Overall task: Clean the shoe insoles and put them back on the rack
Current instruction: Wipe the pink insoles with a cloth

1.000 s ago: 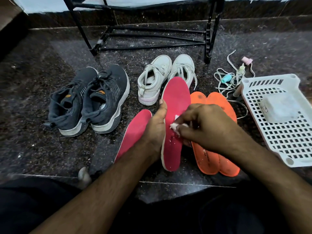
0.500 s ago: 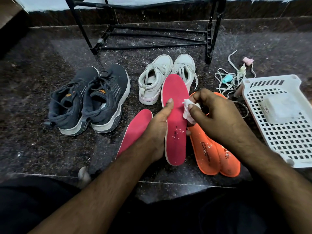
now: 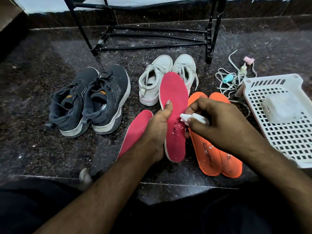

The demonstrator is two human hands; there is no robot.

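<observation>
My left hand [image 3: 157,127] grips a pink insole [image 3: 174,92] by its left edge, thumb on top, holding it tilted above the floor. My right hand [image 3: 219,122] pinches a small white wipe [image 3: 185,118] against the insole's middle, where white crumbs lie. A second pink insole [image 3: 135,130] lies flat to the left, partly under my left wrist. Two orange insoles [image 3: 212,156] lie side by side on the floor under my right hand. The black metal shoe rack [image 3: 152,38] stands at the back.
Dark grey sneakers [image 3: 91,100] sit at the left, white sneakers [image 3: 162,78] in front of the rack. A white plastic basket [image 3: 287,135] with a pale block [image 3: 283,108] lies at the right. Loose laces and small pastel caps [image 3: 231,78] lie behind it. The dark stone floor is dusty.
My right hand swept the wipe up along the insole, then back down to its middle. The insole stays in my left hand, now tilted slightly more upright.
</observation>
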